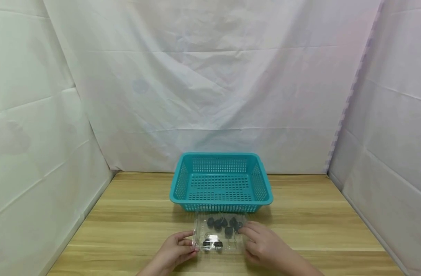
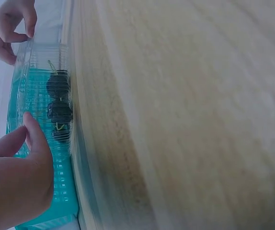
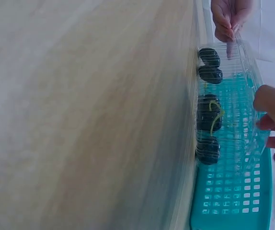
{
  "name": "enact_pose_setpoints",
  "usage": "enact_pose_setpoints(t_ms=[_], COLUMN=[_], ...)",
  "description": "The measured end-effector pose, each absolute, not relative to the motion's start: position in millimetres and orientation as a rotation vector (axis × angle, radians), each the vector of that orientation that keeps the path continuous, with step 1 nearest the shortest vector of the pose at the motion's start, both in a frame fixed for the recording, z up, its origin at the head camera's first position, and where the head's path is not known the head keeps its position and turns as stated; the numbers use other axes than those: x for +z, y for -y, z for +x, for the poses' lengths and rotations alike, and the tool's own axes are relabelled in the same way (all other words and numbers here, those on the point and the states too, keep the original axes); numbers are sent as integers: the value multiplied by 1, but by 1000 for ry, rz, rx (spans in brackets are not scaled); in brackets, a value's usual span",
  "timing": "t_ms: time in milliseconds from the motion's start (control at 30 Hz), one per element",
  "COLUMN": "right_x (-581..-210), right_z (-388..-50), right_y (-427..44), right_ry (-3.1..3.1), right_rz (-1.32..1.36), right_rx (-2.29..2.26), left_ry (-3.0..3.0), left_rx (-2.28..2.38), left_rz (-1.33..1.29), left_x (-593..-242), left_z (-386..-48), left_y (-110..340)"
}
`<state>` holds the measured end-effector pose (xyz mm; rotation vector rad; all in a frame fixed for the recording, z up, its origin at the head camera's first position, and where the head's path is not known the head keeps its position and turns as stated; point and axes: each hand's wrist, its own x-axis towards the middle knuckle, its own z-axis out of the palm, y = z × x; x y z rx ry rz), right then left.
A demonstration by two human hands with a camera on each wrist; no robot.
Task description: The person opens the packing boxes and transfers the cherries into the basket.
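A clear plastic box (image 1: 218, 251) with its lid over it lies on the table in front of the basket. Inside are several dark, glossy cherries (image 3: 209, 115), some with thin green stems. At the box's left edge, my left hand (image 1: 178, 248) pinches the rim between thumb and fingers; the left wrist view shows the thumb and a fingertip meeting at the lid edge. My right hand (image 1: 265, 242) holds the opposite edge, its fingers (image 3: 265, 123) curled at the lid's rim. Part of the right hand's grip is hidden in the head view.
Right behind the box stands a turquoise plastic basket (image 1: 220, 207) with perforated walls and nothing in it. The wood-grain table (image 1: 127, 214) stretches to both sides. White cloth (image 1: 210, 88) hangs at the back and along the sides.
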<state>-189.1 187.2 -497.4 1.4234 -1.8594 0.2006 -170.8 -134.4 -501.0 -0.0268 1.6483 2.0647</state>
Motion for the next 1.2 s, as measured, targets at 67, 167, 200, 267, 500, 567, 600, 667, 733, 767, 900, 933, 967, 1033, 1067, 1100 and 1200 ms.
enact_pose_setpoints(t_ms=[67,167,200,267,500,567,600,667,733,767,900,933,967,1033,1067,1100,1200], right_x=[-497,-494,-493,-490,-477,-474,-473,-473,-474,-475,-481,-482,-483,-484,-484,-484,-483], right_z=[-191,-194,-194,-194,-190,-189,-189,-188,-187,-186,-184,-183,-183,-183,-183,-183,-182], right_y=[-184,-178,-175,-168,-130,-116,-108,-95,-83,-78,-68,-66,-65,-63,-61,-60,-57], right_ry=[1855,1863,1875,1893,1956,1954,1953,1948,1947,1955,1999,2011,2009,1994,1988,1976,1956], right_rz=[1439,1461,1463,1467,1428,1426,1430,1439,1441,1437,1404,1397,1391,1387,1389,1389,1392], right_rx=[222,244,241,223,175,195,207,192,148,116,-9,-27,-49,-92,-107,-124,-164], left_ry=[-1652,-1655,-1655,-1651,-1637,-1629,-1626,-1618,-1615,-1616,-1624,-1627,-1629,-1636,-1640,-1642,-1645], left_rx=[2058,2054,2054,2055,2073,2078,2076,2075,2071,2068,2056,2055,2052,2048,2046,2044,2037], left_rz=[-32,-33,-35,-37,-4,1,6,3,-4,-7,-14,-19,-18,-17,-17,-15,-10], left_x=[-501,-500,-500,-501,-505,-506,-506,-506,-505,-505,-503,-503,-503,-503,-503,-503,-504], left_z=[-171,-171,-171,-171,-171,-172,-172,-172,-172,-172,-171,-171,-170,-170,-170,-170,-172], left_y=[135,135,136,135,133,132,132,132,131,131,129,129,129,129,129,129,130])
